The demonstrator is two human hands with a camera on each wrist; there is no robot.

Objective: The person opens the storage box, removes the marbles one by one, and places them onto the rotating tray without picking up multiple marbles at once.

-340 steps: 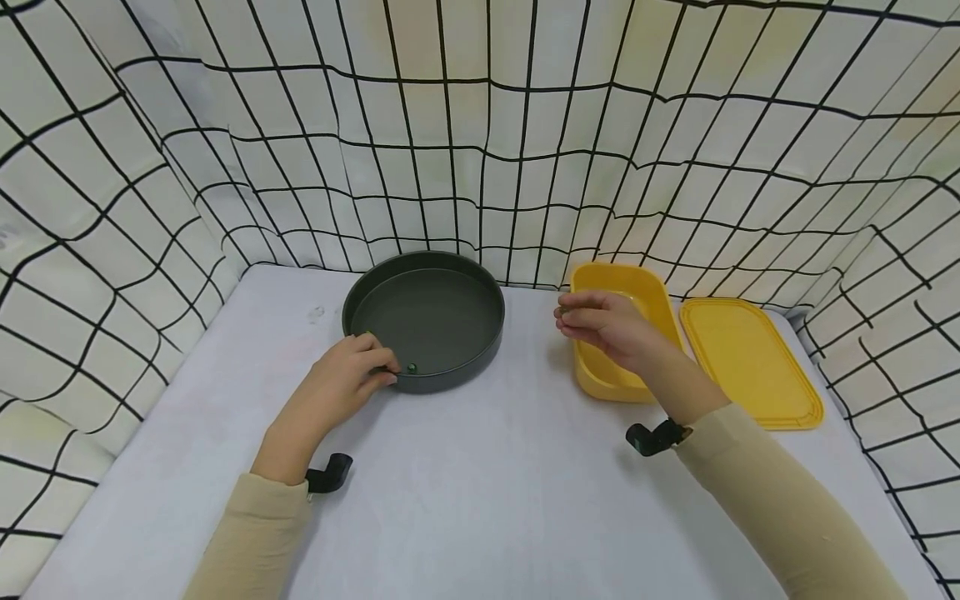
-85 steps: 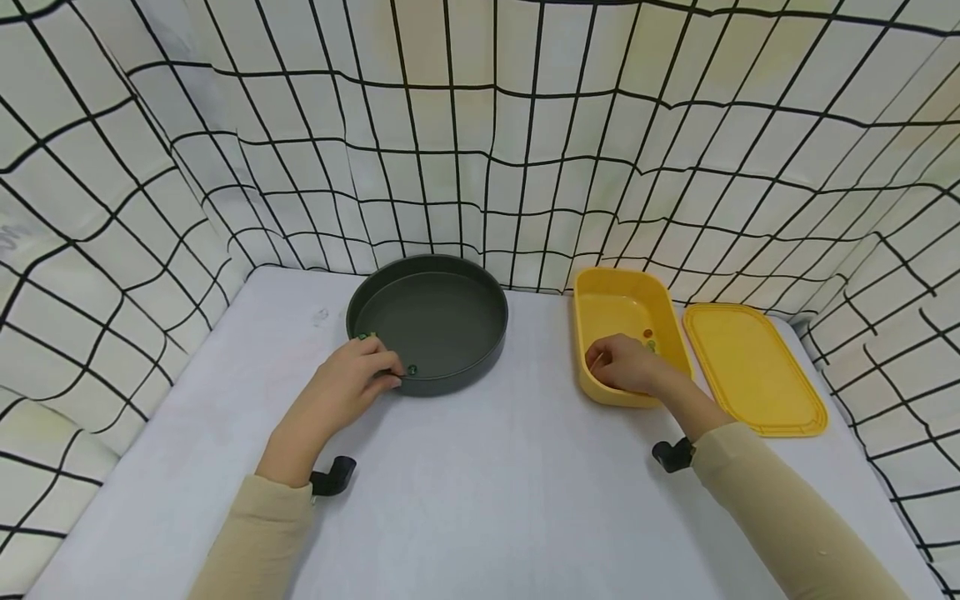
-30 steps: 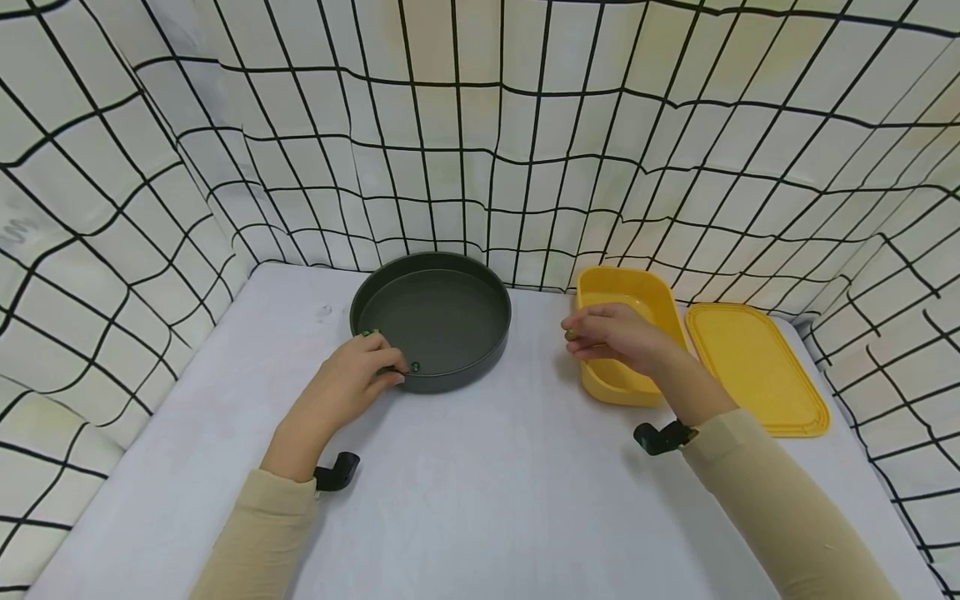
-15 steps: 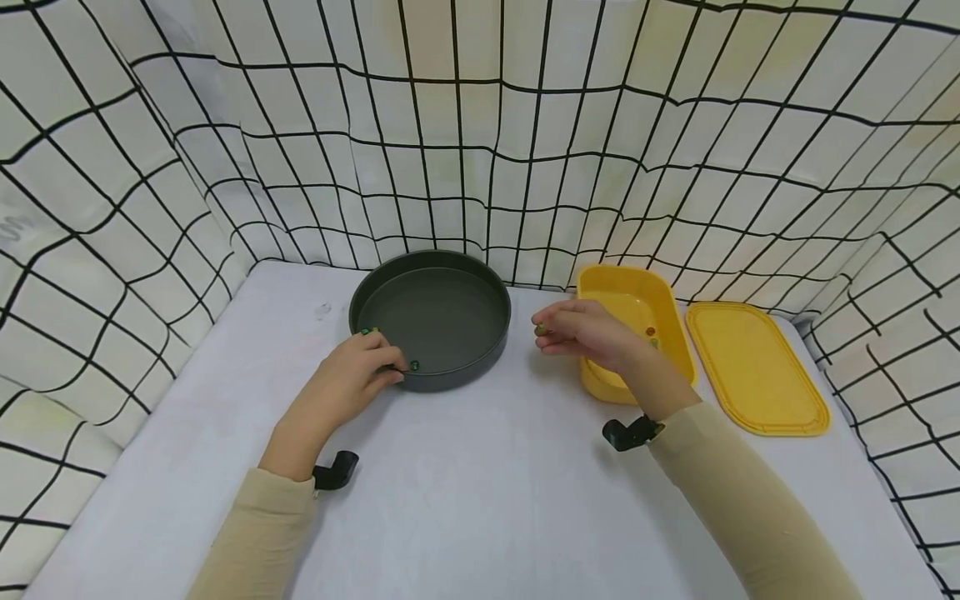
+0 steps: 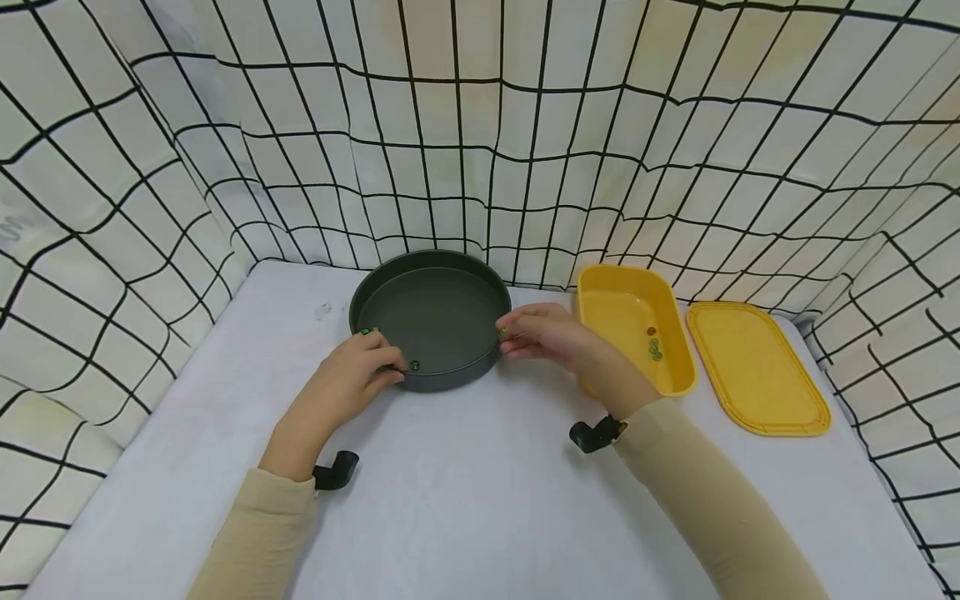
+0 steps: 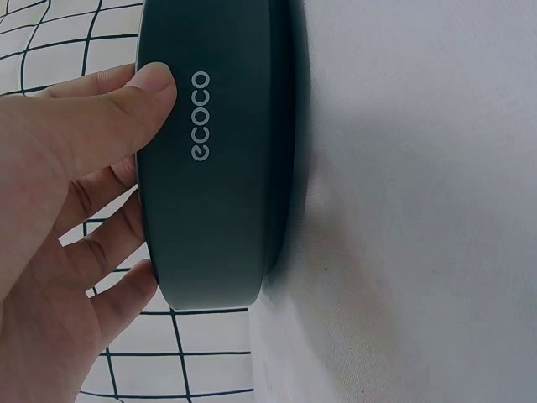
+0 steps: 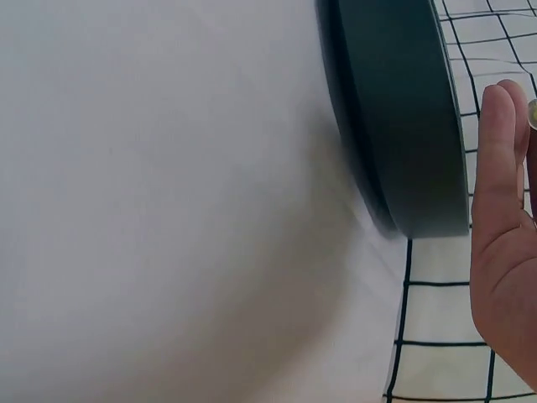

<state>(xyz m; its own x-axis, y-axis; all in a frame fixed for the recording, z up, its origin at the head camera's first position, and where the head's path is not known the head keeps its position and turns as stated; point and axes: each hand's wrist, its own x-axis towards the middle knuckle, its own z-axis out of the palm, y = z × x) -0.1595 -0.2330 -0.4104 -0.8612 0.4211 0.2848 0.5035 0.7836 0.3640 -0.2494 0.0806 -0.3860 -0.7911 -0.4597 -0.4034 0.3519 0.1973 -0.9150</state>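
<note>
My left hand [image 5: 347,379] grips the near left rim of a dark round pan [image 5: 438,308], fingers inside and thumb on the outer wall beside the "ecoco" lettering, as the left wrist view shows. My right hand [image 5: 551,337] pinches a small yellow-green marble [image 5: 503,334] at the pan's right rim. In the right wrist view that marble [image 7: 533,114] shows only at the frame's edge. A dark green marble [image 5: 415,366] lies in the pan near the left fingertips, and more green and yellow marbles [image 5: 369,332] show just behind that hand.
Right of the pan stands a yellow box [image 5: 615,287] holding an orange-brown marble [image 5: 651,332] and several green ones [image 5: 656,350]. Its yellow lid [image 5: 757,367] lies flat beside it. White walls with black netting [image 5: 480,175] enclose the white table [image 5: 465,500].
My right hand was in the yellow box, then rose with the marble and moved left to the pan's right rim. My left hand has kept its place on the rim.
</note>
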